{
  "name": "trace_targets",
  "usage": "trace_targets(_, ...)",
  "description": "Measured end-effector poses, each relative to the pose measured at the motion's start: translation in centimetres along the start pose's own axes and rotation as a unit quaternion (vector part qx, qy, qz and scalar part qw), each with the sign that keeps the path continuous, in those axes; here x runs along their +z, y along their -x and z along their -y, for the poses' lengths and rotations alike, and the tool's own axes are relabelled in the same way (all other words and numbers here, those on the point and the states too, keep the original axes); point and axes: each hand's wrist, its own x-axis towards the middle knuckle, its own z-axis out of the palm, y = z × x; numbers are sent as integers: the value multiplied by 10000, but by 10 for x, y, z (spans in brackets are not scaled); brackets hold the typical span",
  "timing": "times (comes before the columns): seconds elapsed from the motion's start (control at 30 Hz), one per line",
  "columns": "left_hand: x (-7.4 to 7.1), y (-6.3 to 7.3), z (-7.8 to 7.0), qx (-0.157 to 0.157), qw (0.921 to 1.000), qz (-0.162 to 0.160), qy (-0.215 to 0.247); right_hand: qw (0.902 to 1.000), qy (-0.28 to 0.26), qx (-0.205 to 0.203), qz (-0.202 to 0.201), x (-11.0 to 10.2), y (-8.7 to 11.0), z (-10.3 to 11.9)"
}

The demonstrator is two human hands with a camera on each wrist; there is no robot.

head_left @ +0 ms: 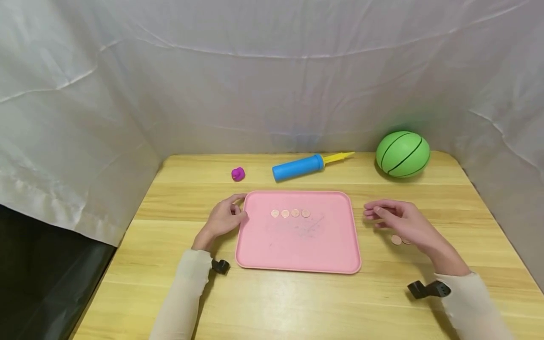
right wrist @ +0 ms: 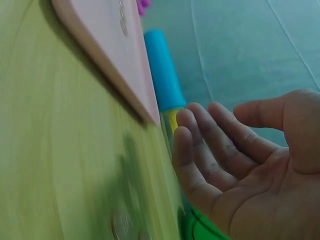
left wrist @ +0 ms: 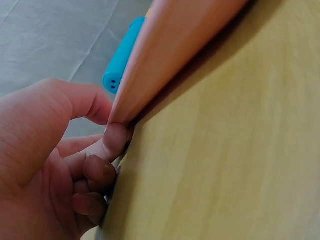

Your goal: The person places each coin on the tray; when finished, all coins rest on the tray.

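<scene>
A pink tray (head_left: 297, 255) lies on the table with several copper-coloured coins (head_left: 285, 213) in a row across its upper part. At the tray's left edge my left hand (head_left: 223, 217) pinches the rim between thumb and fingers; the left wrist view shows the fingertips (left wrist: 116, 139) against the rim's outer side. My right hand (head_left: 397, 217) hovers to the right of the tray, fingers loosely bent and holding nothing. Below its palm, two more coins (head_left: 396, 240) lie on the wood, one partly covered by the hand in the head view.
Behind the tray lie a small purple toy duck (head_left: 238, 174) and a blue hand pump (head_left: 298, 167) with a yellow nozzle. A green ball (head_left: 403, 154) with black lines sits at the back right. Pale cloth (head_left: 272, 94) hangs around the wooden table (head_left: 272, 302).
</scene>
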Motion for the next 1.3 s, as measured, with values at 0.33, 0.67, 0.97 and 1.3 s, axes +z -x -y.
trace_targets(0.33, -1, 0, -1, 17, 10000, 36, 36, 9924, 958, 47, -770, -32, 18, -21)
trace_targets(0.67, -1, -1, 0, 56, 10000, -5, -52, 9807, 1742, 168, -877, -33, 21, -36)
trace_targets(0.97, 0, 1, 0, 58, 10000, -27, -67, 9619, 2480, -83, -1146, -27, 17, -48)
trace_targets(1.3, 1, 1, -1, 130, 9999, -36, -74, 9553, 2717, -328, -1118, -32, 22, -51)
